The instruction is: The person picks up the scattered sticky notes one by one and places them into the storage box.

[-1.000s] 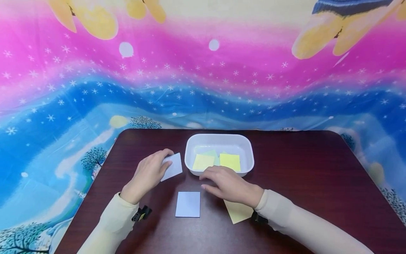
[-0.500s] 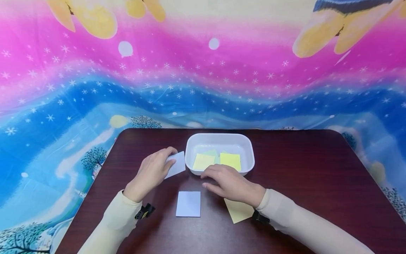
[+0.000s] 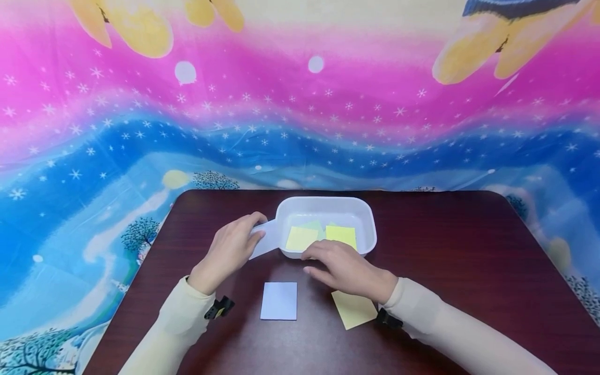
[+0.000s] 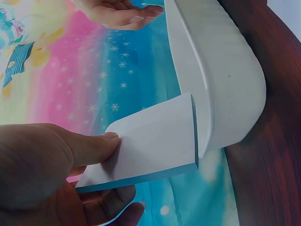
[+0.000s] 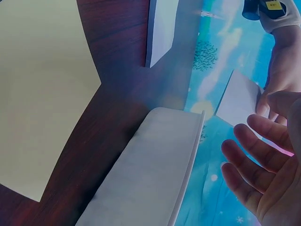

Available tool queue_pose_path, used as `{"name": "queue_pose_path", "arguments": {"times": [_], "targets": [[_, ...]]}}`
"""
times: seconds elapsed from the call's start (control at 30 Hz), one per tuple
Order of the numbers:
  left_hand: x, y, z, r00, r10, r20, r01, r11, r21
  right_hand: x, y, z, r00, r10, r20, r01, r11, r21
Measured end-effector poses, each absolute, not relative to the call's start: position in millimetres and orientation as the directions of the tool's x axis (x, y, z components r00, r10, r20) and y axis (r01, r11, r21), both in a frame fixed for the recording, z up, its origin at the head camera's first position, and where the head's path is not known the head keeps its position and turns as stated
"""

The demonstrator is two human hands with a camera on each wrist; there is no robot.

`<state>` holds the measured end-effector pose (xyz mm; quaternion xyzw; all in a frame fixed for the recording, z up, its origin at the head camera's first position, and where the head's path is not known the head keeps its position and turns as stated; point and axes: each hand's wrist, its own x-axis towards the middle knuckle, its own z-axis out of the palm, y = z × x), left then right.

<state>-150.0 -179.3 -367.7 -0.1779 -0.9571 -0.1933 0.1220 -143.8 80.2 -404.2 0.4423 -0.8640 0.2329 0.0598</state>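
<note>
My left hand (image 3: 229, 247) pinches a pale blue pad of sticky notes (image 4: 150, 141), thumb on its face and fingers beneath. The pad's far edge reaches the left rim of the white plastic box (image 3: 361, 213); in the left wrist view it overlaps the rim, and I cannot tell whether they touch. My right hand (image 3: 344, 268) hovers at the box's front rim, fingers loosely bent with nothing in them. Inside the box lie a pale yellow note (image 3: 301, 238), a bright yellow note (image 3: 341, 236) and a light green one (image 3: 315, 226), partly covered.
Another pale blue pad (image 3: 278, 301) lies on the dark wooden table (image 3: 436, 250) in front of the box. To its right, a tan-yellow note (image 3: 353, 311) lies partly under my right wrist. A printed cloth (image 3: 300, 120) hangs behind the table.
My left hand has moved right with the pale blue pad, from beside the box up to its left rim. The right hand has shifted slightly right.
</note>
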Motion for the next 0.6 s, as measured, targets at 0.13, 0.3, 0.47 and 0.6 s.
{"name": "queue_pose_path", "arguments": {"times": [0.13, 0.3, 0.47, 0.6], "targets": [[-152, -173, -366, -0.908, 0.294, 0.297, 0.389, 0.856, 0.341, -145, 83, -405, -0.612, -0.729, 0.307, -0.783, 0.506, -0.361], [-155, -165, -364, -0.912, 0.299, 0.282, 0.387, 0.855, 0.346, -147, 84, -405, -0.625, -0.721, 0.3, -0.772, 0.514, -0.373], [-158, -161, -362, -0.912, 0.308, 0.272, 0.392, 0.853, 0.346, -148, 86, -404, -0.635, -0.718, 0.285, -0.761, 0.518, -0.391], [-160, -159, -361, -0.911, 0.313, 0.267, 0.394, 0.853, 0.342, -148, 88, -404, -0.645, -0.711, 0.279, -0.752, 0.529, -0.393]]}}
